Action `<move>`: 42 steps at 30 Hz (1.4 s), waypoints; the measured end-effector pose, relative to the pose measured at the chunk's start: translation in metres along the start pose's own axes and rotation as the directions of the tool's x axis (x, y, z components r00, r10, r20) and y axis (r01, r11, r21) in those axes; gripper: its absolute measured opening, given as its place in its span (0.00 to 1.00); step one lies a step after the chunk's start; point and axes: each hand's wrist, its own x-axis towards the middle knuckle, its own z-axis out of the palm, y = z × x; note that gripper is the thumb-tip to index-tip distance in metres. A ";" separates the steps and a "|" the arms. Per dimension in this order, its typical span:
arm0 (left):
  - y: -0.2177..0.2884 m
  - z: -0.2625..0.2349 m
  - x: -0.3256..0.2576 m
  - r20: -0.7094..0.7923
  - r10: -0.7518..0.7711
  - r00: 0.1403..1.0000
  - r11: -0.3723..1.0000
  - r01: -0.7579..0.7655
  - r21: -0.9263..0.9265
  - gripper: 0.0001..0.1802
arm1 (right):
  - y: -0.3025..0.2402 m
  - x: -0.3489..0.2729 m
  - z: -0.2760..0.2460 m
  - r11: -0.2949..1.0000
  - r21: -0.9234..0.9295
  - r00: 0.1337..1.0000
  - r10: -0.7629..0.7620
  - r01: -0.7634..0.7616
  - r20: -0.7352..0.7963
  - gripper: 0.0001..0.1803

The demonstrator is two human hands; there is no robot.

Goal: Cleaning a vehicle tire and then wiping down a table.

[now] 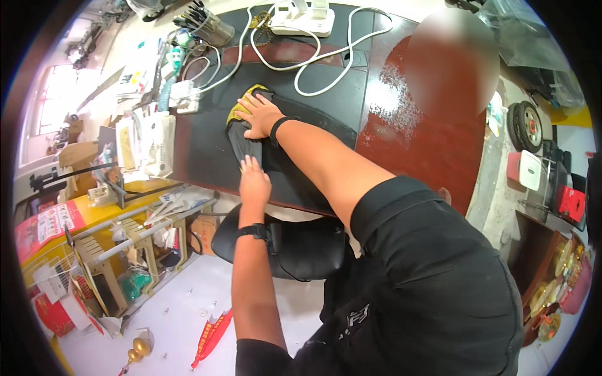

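Note:
A long, narrow dark grey fabric item with a yellow end [236, 139] lies on the black part of the desk. Its exact kind I cannot make out. Across the yellow end, my right hand [261, 115] rests flat with the fingers spread, pressing on the fabric. My left hand [255, 183] touches the nearer end, its fingers stretched forward over the edge of the cloth. Part of the fabric is hidden beneath both hands. Neither hand is wrapped round anything.
White cables [326, 59] loop over the far desk, running to a white power strip [303, 20]. A pen holder [214, 28] stands at far left, papers and boxes beside it. A black chair [307, 254] sits against the near edge. Cluttered shelving [135, 241] stands left.

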 end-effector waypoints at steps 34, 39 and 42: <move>0.005 -0.085 -0.349 -0.282 0.841 0.462 0.394 -0.880 -0.266 0.18 | -0.062 -0.223 -0.005 0.733 -0.402 0.594 0.681 -0.549 0.429 0.49; -0.153 -0.112 -0.386 -0.152 -0.045 0.987 0.975 0.011 -0.221 0.15 | -0.057 -0.234 -0.008 0.775 -0.301 0.677 0.632 -0.555 0.378 0.46; -0.131 -0.206 -0.406 -0.478 -0.352 0.805 0.928 0.233 -0.291 0.19 | -0.052 -0.245 -0.018 0.775 -0.348 0.682 0.631 -0.528 0.370 0.44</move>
